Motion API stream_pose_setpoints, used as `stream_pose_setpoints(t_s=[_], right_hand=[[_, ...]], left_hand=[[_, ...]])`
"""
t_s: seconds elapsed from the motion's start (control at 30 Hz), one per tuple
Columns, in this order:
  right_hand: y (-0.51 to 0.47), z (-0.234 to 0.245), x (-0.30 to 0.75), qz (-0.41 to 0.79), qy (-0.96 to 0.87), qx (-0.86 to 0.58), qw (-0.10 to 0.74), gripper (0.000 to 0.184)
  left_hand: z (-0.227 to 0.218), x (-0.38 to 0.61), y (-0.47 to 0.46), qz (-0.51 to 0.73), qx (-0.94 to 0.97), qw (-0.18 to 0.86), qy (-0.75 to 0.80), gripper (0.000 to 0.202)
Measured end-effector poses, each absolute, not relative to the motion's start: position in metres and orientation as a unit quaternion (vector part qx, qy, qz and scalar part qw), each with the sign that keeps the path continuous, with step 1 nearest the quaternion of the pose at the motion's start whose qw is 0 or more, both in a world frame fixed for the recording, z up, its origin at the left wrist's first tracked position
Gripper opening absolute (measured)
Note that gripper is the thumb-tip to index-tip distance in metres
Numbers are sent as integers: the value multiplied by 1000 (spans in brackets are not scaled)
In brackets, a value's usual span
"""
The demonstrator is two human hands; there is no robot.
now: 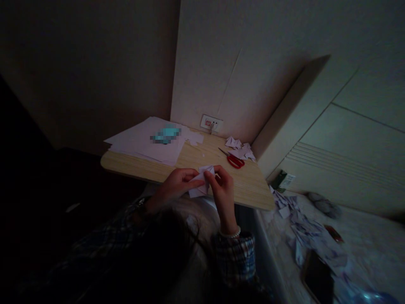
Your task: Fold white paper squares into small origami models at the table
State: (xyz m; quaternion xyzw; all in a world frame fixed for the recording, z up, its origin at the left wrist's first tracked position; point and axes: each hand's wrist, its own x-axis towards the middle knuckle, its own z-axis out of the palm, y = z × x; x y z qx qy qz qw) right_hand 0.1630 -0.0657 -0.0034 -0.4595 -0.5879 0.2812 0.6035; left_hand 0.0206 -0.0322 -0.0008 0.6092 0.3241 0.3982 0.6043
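Note:
A small sheet of folded white paper [198,191] is held at the front edge of the wooden tabletop [202,162]. My left hand [177,185] pinches its left side, thumb lying across the front. With thumb and fingertips, my right hand [224,188] grips the upper right corner, where a fold line shows. Beyond my right hand lie red-handled scissors [236,161], blades pointing to the back left. Near them is a cluster of folded paper pieces [242,150] at the table's right rear.
A stack of white paper [142,141] covers the tabletop's left, with a blurred-out turquoise item [166,134] on top. Paper scraps [193,137] lie beside it. A wall socket [211,123] sits behind. Many folded papers [303,223] and a dark phone-like device [318,276] rest on the bed.

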Motion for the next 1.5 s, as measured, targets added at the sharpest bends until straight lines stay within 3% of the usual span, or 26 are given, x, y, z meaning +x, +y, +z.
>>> stream_pose_setpoints(t_s=[0.6,0.83,1.5], right_hand=[[-68,-2,159,249,-558,-474,634,24],[-66,-3,160,261,-577,-470,614,20],[-66,0,158,242,-578,-485,609,20]], left_hand=[[1,21,-37,415,670,524,323,17],[-9,21,-33,437,642,535,332,26],[-4,22,-34,460,631,534,324,25]])
